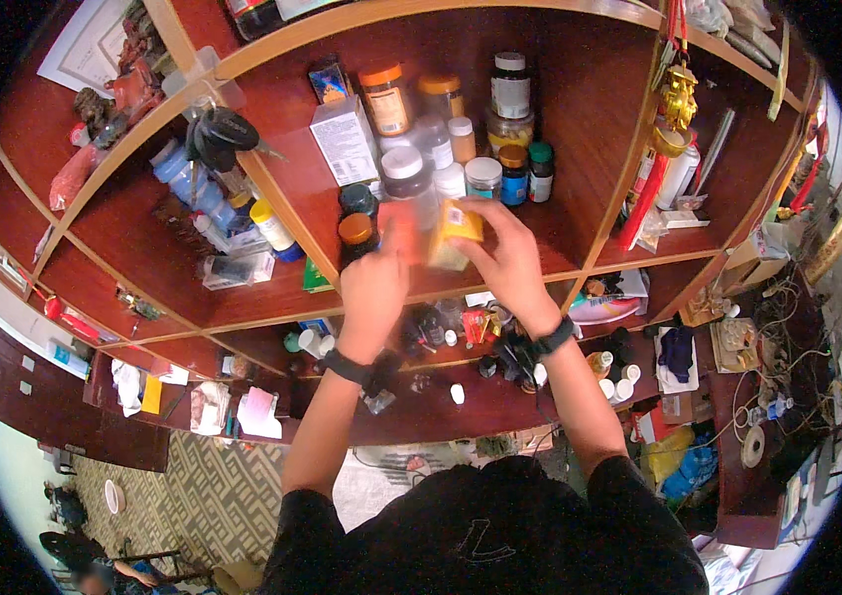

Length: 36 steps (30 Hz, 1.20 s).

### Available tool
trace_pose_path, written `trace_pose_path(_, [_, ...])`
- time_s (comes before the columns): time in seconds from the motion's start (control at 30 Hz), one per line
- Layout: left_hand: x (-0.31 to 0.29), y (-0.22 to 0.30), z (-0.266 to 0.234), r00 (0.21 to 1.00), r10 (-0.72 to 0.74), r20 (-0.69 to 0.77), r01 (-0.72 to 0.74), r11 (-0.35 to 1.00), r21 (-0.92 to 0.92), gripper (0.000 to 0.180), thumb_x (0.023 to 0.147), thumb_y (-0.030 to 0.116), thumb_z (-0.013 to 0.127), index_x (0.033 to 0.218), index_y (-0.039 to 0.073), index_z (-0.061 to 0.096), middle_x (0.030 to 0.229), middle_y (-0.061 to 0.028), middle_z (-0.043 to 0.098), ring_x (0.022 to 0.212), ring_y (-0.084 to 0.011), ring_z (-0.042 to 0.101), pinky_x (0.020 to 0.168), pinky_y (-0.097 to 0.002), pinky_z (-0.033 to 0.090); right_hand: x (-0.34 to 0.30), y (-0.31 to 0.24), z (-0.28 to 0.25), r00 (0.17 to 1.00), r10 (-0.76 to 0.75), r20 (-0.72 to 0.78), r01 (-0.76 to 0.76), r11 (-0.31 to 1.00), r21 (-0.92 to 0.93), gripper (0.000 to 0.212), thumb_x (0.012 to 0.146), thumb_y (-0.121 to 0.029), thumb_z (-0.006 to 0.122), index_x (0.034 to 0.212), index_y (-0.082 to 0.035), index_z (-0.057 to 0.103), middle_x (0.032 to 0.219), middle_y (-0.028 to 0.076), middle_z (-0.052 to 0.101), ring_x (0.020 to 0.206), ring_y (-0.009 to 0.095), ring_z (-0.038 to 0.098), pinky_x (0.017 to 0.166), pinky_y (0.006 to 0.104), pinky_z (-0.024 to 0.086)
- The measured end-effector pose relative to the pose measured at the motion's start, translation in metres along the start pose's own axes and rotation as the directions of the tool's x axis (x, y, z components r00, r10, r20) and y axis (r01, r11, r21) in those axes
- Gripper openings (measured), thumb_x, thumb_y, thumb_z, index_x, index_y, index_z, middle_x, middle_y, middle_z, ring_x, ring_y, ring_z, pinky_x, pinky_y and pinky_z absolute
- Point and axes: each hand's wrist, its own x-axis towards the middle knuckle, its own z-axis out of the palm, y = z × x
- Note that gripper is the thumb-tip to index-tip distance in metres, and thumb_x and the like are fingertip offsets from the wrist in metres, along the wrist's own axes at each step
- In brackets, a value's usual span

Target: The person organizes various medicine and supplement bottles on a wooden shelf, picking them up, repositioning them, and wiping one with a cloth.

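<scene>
At the front of the middle shelf, my right hand (508,256) pinches a small yellow box (461,223) between thumb and fingers. Close by on its left, my left hand (373,296) is curled, its fingertips smeared by motion. An orange-red patch (399,226) blurs at those fingertips, too unclear to name. Behind both hands stands a white-lidded clear jar (408,175). A dark bottle with an orange-brown cap (356,232) is just left of my left hand. Further back are orange-lidded jars (387,103), a blue bottle (513,177) and a green-capped bottle (540,171).
A white box (344,141) stands at the compartment's left. Wooden dividers (629,149) bound the shelf. Keys (221,134) hang at left, a gold ornament (679,94) at right. Small bottles (619,385) crowd the lower counter. Another person (94,565) is at lower left.
</scene>
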Motion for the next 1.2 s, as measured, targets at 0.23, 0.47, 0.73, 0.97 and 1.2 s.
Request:
trace_pose_path(0.23, [-0.008, -0.001, 0.007, 1.0, -0.003, -0.027, 0.002, 0.999, -0.047, 0.056, 0.1, 0.024, 0.059, 0.152, 0.01, 0.048, 0.066, -0.0186, 0.068, 0.059, -0.0378, 0.07, 0.056, -0.0508, 0.057, 0.019, 0.032, 0.032, 0.991, -0.124, 0.056, 0.135, 0.944, -0.301, 0.051, 0.08, -0.011, 0.08, 0.129, -0.007, 0.065, 0.131, 0.017, 0.067, 0.112, 0.04, 0.066, 0.097, 0.0442, 0.054])
trace_pose_path(0.47, [-0.011, -0.002, 0.012, 0.999, -0.011, -0.043, 0.009, 0.999, -0.042, 0.064, 0.099, 0.022, 0.061, 0.159, 0.013, 0.04, 0.064, -0.0172, 0.067, 0.057, -0.0368, 0.069, 0.054, -0.0497, 0.057, 0.011, 0.042, 0.031, 0.998, 0.052, -0.027, -0.056, 0.988, -0.147, 0.056, 0.079, -0.004, 0.081, 0.132, -0.007, 0.062, 0.117, 0.022, 0.071, 0.098, 0.041, 0.07, 0.083, 0.043, 0.057])
trace_pose_path(0.73, [-0.015, -0.008, 0.016, 0.999, -0.006, -0.045, 0.0, 0.99, -0.139, 0.07, 0.098, 0.018, 0.062, 0.162, 0.014, 0.034, 0.067, -0.0196, 0.067, 0.059, -0.0395, 0.068, 0.056, -0.0518, 0.056, 0.02, 0.054, 0.025, 0.994, -0.04, -0.103, -0.005, 0.912, -0.41, 0.053, 0.078, -0.003, 0.081, 0.129, -0.003, 0.065, 0.119, 0.022, 0.07, 0.109, 0.041, 0.068, 0.092, 0.0433, 0.057])
trace_pose_path(0.97, [-0.014, -0.003, 0.019, 0.999, -0.003, -0.033, -0.004, 0.978, -0.209, 0.073, 0.096, 0.017, 0.063, 0.162, 0.011, 0.032, 0.071, -0.0212, 0.068, 0.064, -0.0418, 0.068, 0.06, -0.054, 0.055, 0.023, 0.054, 0.024, 0.992, -0.073, -0.105, 0.028, 0.925, -0.378, 0.051, 0.079, -0.003, 0.081, 0.129, 0.001, 0.068, 0.136, 0.016, 0.067, 0.117, 0.037, 0.067, 0.094, 0.0399, 0.057])
trace_pose_path(1.2, [-0.013, 0.003, 0.016, 0.997, -0.052, 0.049, 0.063, 0.969, -0.238, 0.077, 0.096, 0.018, 0.063, 0.163, 0.01, 0.025, 0.075, -0.021, 0.07, 0.068, -0.043, 0.069, 0.063, -0.056, 0.056, 0.021, 0.07, 0.018, 0.975, -0.206, -0.078, 0.167, 0.921, -0.351, 0.051, 0.08, -0.001, 0.078, 0.129, -0.003, 0.065, 0.131, 0.019, 0.067, 0.116, 0.04, 0.066, 0.1, 0.043, 0.055])
